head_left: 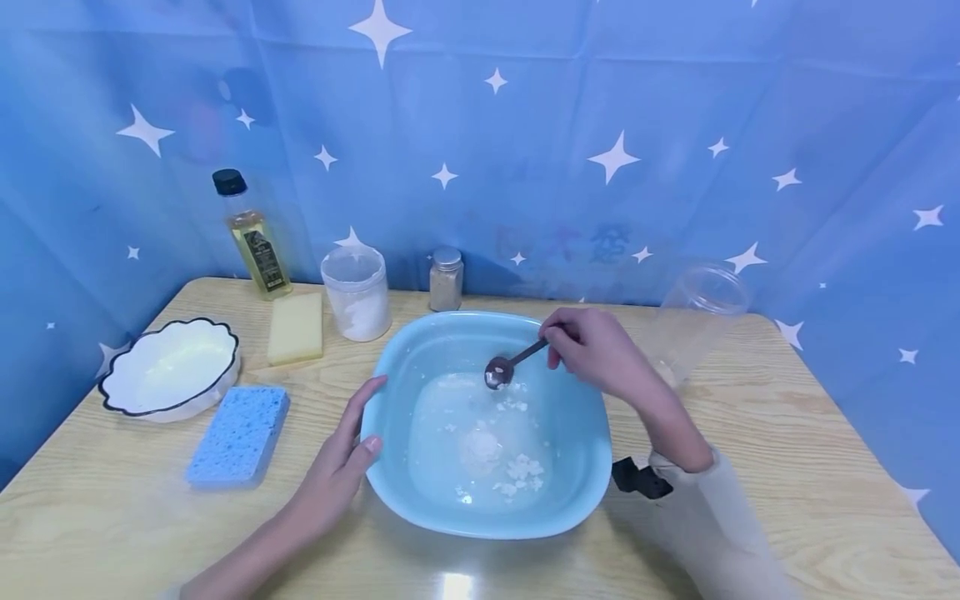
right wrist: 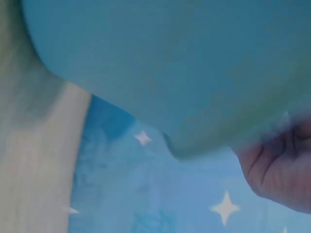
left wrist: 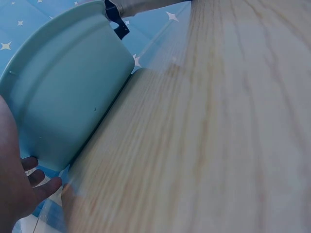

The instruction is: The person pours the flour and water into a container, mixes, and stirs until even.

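Observation:
A light blue basin (head_left: 491, 527) stands on the table with shallow water and white powder clumps (head_left: 523, 471) in it. My right hand (head_left: 600, 350) pinches the dark handle of a small spoon (head_left: 501, 372), its bowl tilted over the far part of the basin with some white bits on it. Along the basin's left side, my left hand (head_left: 335, 471) rests its fingers and thumb at the rim; in the left wrist view its fingers (left wrist: 47, 188) lie loosely by the outer wall. The basin hides the spoon in the right wrist view.
Behind the basin stand a tub of white powder (head_left: 358, 304), a shaker jar (head_left: 446, 283) and an oil bottle (head_left: 258, 246). To the left lie a yellow sponge (head_left: 296, 327), a blue sponge (head_left: 238, 436) and a scalloped bowl (head_left: 171, 408). A clear container (head_left: 693, 321) stands back right.

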Motion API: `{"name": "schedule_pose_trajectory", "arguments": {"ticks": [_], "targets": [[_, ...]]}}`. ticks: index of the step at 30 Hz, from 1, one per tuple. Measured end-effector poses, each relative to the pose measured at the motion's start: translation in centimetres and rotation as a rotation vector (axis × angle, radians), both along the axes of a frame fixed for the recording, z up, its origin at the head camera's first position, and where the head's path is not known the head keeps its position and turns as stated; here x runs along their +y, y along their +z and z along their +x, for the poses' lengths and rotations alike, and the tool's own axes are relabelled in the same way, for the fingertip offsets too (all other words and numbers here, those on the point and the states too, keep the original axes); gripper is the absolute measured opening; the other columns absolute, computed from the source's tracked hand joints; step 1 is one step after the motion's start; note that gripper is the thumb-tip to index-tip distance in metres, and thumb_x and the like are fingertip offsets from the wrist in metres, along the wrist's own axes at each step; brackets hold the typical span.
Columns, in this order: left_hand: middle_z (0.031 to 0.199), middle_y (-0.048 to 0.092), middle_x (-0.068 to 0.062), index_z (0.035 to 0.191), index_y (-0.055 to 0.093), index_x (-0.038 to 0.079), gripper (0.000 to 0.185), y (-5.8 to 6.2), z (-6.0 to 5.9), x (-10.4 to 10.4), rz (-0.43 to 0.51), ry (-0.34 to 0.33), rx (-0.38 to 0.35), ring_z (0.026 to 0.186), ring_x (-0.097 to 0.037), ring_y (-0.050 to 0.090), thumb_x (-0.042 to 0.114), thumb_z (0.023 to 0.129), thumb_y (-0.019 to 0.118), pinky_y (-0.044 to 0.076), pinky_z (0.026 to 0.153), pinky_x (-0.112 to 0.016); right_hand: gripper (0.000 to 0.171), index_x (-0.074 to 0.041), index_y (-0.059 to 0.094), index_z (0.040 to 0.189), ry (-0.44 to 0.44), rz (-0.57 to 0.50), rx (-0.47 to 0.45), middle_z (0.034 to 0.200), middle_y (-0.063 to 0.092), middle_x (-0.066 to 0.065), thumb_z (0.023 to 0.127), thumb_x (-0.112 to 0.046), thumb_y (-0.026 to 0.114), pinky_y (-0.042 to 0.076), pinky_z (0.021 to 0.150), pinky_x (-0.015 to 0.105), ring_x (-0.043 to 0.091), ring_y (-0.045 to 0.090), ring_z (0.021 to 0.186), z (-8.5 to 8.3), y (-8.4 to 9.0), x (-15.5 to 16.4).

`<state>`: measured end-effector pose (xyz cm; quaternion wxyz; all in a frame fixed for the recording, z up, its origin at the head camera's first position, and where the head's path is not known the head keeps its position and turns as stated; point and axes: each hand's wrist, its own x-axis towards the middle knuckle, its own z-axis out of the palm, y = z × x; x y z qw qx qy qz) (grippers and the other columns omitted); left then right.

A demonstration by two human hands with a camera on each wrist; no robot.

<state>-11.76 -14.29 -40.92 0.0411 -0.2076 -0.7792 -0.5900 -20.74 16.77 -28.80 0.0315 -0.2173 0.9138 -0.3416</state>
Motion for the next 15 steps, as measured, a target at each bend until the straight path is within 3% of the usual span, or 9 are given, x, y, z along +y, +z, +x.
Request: {"name": "schedule_pose_trajectory", "arguments": {"ticks": [7,15], "targets": [[0.152,0.018,-0.007,0.148,0.019,0.029,0.056,0.2,0.0,0.0,0.007,-0.011,0.009,0.126,-0.034,0.039,0.011,0.099,0.039,0.049,0.087,-0.033,0.019,-0.004,0.06,0.1,0.222,-0.03,-0.162,0.069,0.057,0.012,0.099,-0.015,0.045,0.031,0.035,0.026,0.015,0.037,0.042,0.2,1.9,3.5],[0.152,0.019,-0.007,0.148,0.018,0.029,0.056,0.1,0.0,0.0,0.013,-0.01,-0.003,0.125,-0.033,0.04,0.011,0.099,0.039,0.049,0.086,-0.031,0.018,-0.004,0.058,0.087,0.379,0.01,-0.271,0.063,0.058,0.008,0.097,-0.017,0.05,0.034,0.037,0.024,0.014,0.041,0.043,-0.2,1.2,3.9]]}}
